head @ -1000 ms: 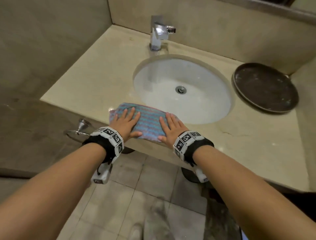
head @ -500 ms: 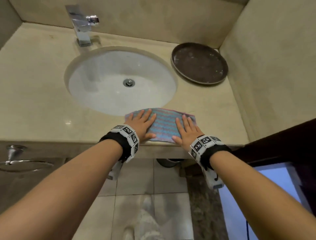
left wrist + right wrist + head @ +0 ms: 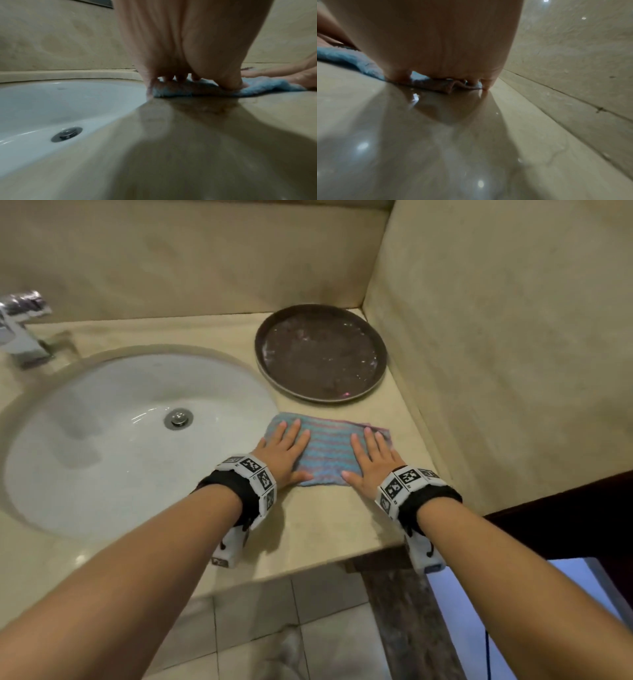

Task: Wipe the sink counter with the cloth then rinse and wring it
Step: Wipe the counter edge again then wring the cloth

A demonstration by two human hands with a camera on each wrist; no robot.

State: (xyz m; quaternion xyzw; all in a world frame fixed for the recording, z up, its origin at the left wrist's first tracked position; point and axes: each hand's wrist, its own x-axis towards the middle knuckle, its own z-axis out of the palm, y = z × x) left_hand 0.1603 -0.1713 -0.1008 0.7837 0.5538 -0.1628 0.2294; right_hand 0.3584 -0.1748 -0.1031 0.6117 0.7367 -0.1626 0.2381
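Observation:
A blue cloth with pink stripes [image 3: 328, 451] lies flat on the beige counter [image 3: 325, 518], just right of the white sink basin [image 3: 102, 440]. My left hand [image 3: 286, 451] presses its left part with straight fingers. My right hand [image 3: 371, 458] presses its right part the same way, palm down. The left wrist view shows the palm over the blue cloth [image 3: 260, 86] at the basin's rim [image 3: 85, 81]. In the right wrist view the palm covers the cloth [image 3: 351, 59], close to the side wall [image 3: 573, 54].
A round dark tray [image 3: 320, 352] sits behind the cloth in the counter's right back corner. The chrome tap [image 3: 20, 330] stands at the far left behind the basin, its drain [image 3: 178, 418] in the middle. The counter's front edge drops to a tiled floor [image 3: 274, 628].
Both hands have slid the cloth to the right along the counter, from in front of the basin to the spot beside it near the tray and side wall.

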